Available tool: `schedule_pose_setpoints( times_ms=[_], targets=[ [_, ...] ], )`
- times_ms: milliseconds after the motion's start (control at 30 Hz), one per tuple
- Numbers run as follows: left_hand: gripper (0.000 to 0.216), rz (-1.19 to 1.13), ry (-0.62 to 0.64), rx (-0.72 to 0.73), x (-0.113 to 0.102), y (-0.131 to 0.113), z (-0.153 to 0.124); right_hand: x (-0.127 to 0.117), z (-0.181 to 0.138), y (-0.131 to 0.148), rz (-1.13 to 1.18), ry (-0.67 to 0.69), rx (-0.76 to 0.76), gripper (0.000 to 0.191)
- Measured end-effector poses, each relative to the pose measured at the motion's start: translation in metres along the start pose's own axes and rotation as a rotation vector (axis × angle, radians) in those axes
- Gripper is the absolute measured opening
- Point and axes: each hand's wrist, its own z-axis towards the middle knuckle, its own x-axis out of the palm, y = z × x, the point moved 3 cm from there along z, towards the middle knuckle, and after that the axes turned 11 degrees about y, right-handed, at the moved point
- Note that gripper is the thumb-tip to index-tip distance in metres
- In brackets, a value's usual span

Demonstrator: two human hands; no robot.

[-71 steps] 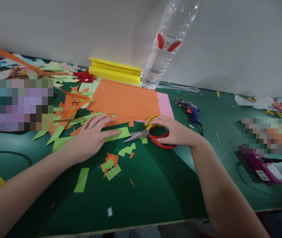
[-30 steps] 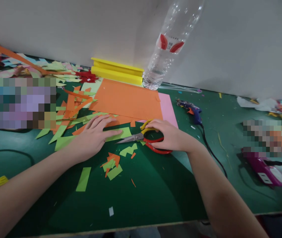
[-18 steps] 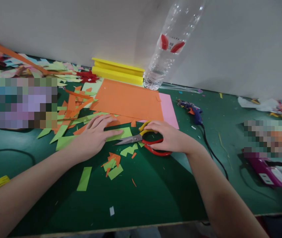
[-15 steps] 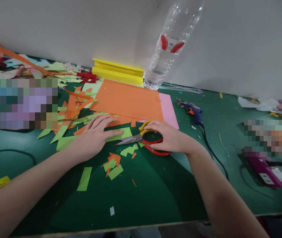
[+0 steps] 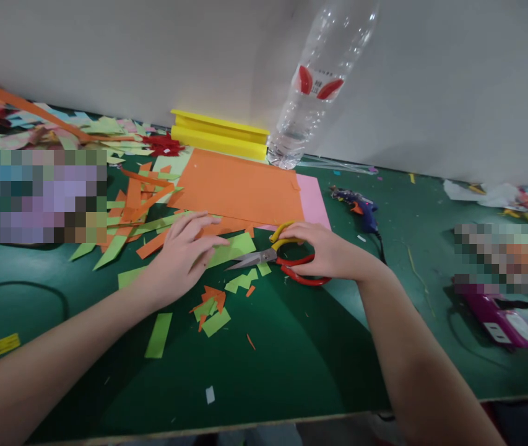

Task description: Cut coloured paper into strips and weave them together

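My left hand [image 5: 184, 257] lies over a light green paper strip [image 5: 233, 246], its fingers stretched out and apart. Part of the strip is hidden beneath it and shows again on its other side. My right hand [image 5: 326, 248] is closed around the handles of a pair of scissors [image 5: 266, 256], one loop yellow and the other red. The blades look together and point left, just in front of the strip's right end. Below them lie small green and orange paper scraps [image 5: 215, 300]. A short green paper piece [image 5: 158, 334] lies nearer the front edge.
Orange sheets [image 5: 240, 186] overlap a pink sheet [image 5: 314, 198] behind my hands. A folded yellow piece [image 5: 220, 135] and a clear plastic bottle [image 5: 310, 93] stand at the wall. Cut strips [image 5: 129, 204] are heaped left. A blue glue gun [image 5: 359, 207] with a cord lies right.
My right hand and the scissors have shifted slightly right. The green strip has slid a little to the right under my left hand.
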Motion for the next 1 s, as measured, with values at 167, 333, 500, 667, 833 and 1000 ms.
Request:
schedule_pose_setpoints(
  times_ms=[167, 333, 500, 667, 833, 1000],
  targets=[
    [0.036, 0.134, 0.064, 0.089, -0.012, 0.016, 0.000, 0.000, 0.000, -0.002, 0.016, 0.010, 0.024, 0.040],
    [0.039, 0.215, 0.128, 0.123, -0.007, 0.022, -0.001, -0.001, -0.002, -0.004, 0.021, 0.007, 0.002, 0.041],
    [0.039, 0.237, 0.177, 0.107, 0.003, 0.023, 0.000, -0.002, -0.003, -0.006, 0.022, -0.010, -0.024, 0.042],
    [0.040, 0.178, 0.188, 0.090, 0.008, 0.018, 0.002, -0.002, -0.003, -0.005, 0.018, -0.009, -0.024, 0.042],
    [0.039, 0.203, 0.167, 0.058, 0.011, 0.007, 0.004, -0.002, -0.002, -0.005, -0.001, -0.011, -0.023, 0.043],
    [0.039, 0.198, 0.170, 0.036, 0.014, 0.000, 0.005, -0.001, 0.000, -0.003, -0.024, -0.020, -0.043, 0.042]
  ],
)
